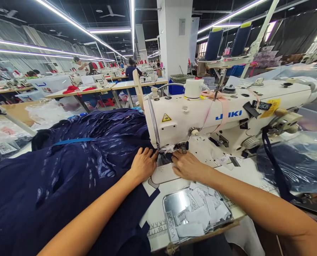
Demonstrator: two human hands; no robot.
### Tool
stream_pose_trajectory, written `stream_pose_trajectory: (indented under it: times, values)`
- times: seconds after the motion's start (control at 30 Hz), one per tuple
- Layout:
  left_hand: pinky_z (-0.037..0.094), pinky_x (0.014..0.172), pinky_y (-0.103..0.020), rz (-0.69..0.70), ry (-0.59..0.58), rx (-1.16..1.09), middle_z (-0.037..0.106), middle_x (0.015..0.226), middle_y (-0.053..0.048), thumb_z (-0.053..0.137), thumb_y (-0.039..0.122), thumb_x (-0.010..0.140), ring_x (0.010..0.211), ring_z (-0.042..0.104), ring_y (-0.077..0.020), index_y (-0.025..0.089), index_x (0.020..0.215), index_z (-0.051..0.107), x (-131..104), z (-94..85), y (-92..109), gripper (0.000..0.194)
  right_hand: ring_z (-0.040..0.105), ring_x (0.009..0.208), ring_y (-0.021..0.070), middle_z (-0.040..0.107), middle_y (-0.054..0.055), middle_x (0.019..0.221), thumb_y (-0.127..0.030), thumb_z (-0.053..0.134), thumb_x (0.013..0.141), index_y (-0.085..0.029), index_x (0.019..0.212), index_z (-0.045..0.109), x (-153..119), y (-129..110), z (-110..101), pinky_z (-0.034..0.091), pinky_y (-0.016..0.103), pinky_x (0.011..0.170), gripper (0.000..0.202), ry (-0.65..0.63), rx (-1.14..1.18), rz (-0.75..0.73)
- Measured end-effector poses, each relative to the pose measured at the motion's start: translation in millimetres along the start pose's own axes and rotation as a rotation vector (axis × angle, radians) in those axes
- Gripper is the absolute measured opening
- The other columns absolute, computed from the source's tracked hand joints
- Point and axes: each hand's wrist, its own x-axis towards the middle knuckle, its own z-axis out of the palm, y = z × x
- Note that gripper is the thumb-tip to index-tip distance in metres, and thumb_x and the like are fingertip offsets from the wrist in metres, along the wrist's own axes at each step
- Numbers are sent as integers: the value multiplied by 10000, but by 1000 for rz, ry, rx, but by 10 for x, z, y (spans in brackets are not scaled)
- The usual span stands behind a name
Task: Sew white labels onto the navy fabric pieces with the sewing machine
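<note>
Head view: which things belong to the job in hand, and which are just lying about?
Likely in use:
sewing machine
navy patterned fabric
perhaps white labels in metal tray

Apparently lying about:
crumpled clear plastic, left
bagged dark bundle, right
red cloth

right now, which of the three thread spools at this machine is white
The white spool atop the sewing machine; the other two, on the raised stand, are dark navy.

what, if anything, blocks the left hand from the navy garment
Nothing visible: the left hand rests on the navy garment, beside the sewing machine. The metal tray of labels lies nearer the camera, out of the way.
</note>
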Motion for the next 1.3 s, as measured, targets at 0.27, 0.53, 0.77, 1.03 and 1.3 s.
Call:
stream_pose_trajectory:
  times: [0.27, 0.53, 0.77, 1.03, 1.3]
  values:
    - [349, 746, -396, 42, 30, -27, 621, 845, -114, 414, 201, 797, 881, 503, -261, 139, 945, 620, 59, 4, -20, 261, 535, 805, 237, 576, 150, 854, -198, 440, 792, -76, 797, 614, 26, -65, -1, 396, 346, 709, 213, 20, 25, 11]
    - [341, 741, -393, 40, 12, -28, 619, 881, -114, 402, 203, 802, 894, 500, -264, 129, 943, 612, 74, 29, -22, 264, 524, 793, 230, 562, 162, 883, -234, 435, 806, -68, 821, 623, 36, -122, 2, 390, 347, 703, 251, 0, 30, 47]
    - [333, 755, -397, 24, 15, -51, 621, 913, -120, 411, 202, 799, 909, 497, -266, 125, 943, 607, 102, 48, -17, 255, 520, 835, 255, 553, 167, 950, -286, 445, 823, -49, 900, 621, 33, -164, 21, 411, 373, 726, 305, -12, 31, 80]
    - [328, 753, -398, 14, 25, -82, 626, 868, -118, 425, 196, 786, 900, 496, -265, 135, 882, 619, 153, 61, -12, 225, 491, 936, 301, 548, 189, 990, -368, 477, 830, -31, 978, 607, 44, -196, 68, 420, 408, 790, 391, 11, 25, 89]
    - [331, 731, -395, 3, 25, -80, 626, 829, -121, 432, 215, 787, 878, 501, -266, 132, 819, 622, 177, 74, -20, 210, 486, 950, 292, 550, 182, 1020, -347, 471, 835, -50, 991, 603, 68, -185, 119, 416, 399, 797, 360, 56, 22, 95]
